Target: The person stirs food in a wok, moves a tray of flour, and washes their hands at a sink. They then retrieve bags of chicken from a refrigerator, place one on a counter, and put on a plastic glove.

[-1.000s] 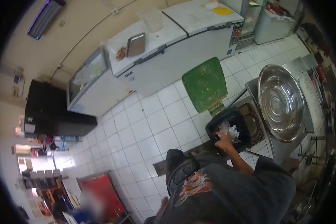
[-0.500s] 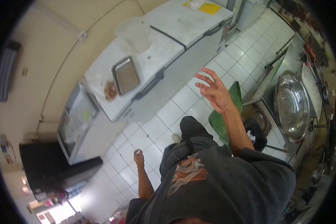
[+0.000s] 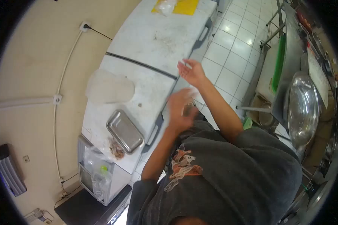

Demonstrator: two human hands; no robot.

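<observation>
My left hand [image 3: 181,109] is smeared by motion, in front of my torso near the white chest freezer's [image 3: 146,47] front edge. Its fingers are too blurred to show whether it holds anything. My right hand [image 3: 192,73] is raised beyond it, fingers loosely bent and apart, with nothing visible in it. On the freezer lid, left of my hands, lies a shallow rectangular steel tray [image 3: 124,131]. A translucent whitish plastic container [image 3: 110,89] rests farther along the lid. Beside the tray sits a small crumpled brownish thing [image 3: 117,149] I cannot identify.
At the far lid end lie a yellow sheet [image 3: 186,6] and a clear plastic bag [image 3: 166,6]. A glass-topped box [image 3: 87,178] with plastic bags stands at the near left. White floor tiles [image 3: 229,75] run along the freezer. A large steel basin [image 3: 303,108] is at right.
My left hand has risen from low at my side to in front of my torso. My right hand has moved left and slightly farther away. The view has turned, and the freezer appears nearer.
</observation>
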